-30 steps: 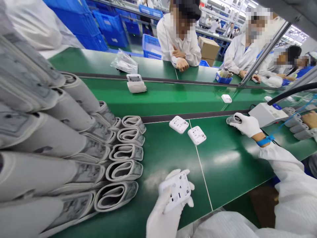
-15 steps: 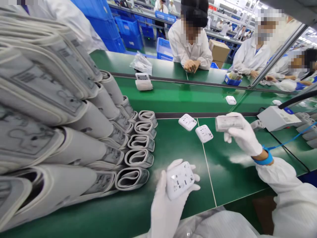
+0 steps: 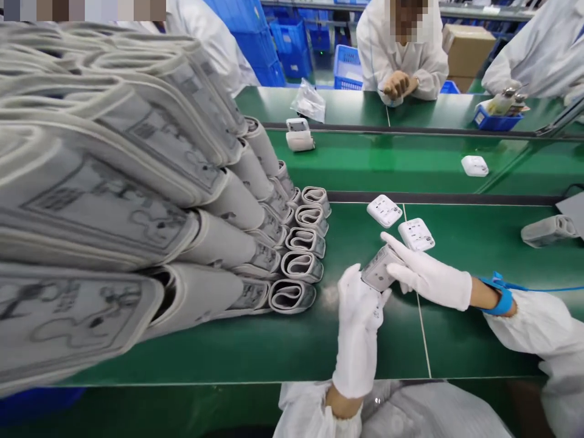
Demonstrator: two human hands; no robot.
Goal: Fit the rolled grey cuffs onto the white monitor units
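My gloved left hand (image 3: 358, 316) is closed round a white device, mostly hidden in the palm. My gloved right hand (image 3: 422, 274) grips a folded grey cuff (image 3: 381, 267) and brings it against the left hand. Two white devices with small marks lie on the green table just beyond: one (image 3: 384, 210) farther left, the other (image 3: 417, 235) close to my right fingers. To the left, rolled grey cuffs (image 3: 292, 296) are stacked high in rows.
Another folded cuff (image 3: 547, 231) lies at the right. A white device (image 3: 475, 165) rests on the green strip (image 3: 392, 161) beyond the dark rail. Across stand a blue tray (image 3: 495, 120), a plastic bag (image 3: 309, 100) and a person's clasped hands (image 3: 399, 86).
My right hand has moved left with the grey cuff to meet my left hand. The left fingers have closed and turned the white device out of sight. The view has shifted.
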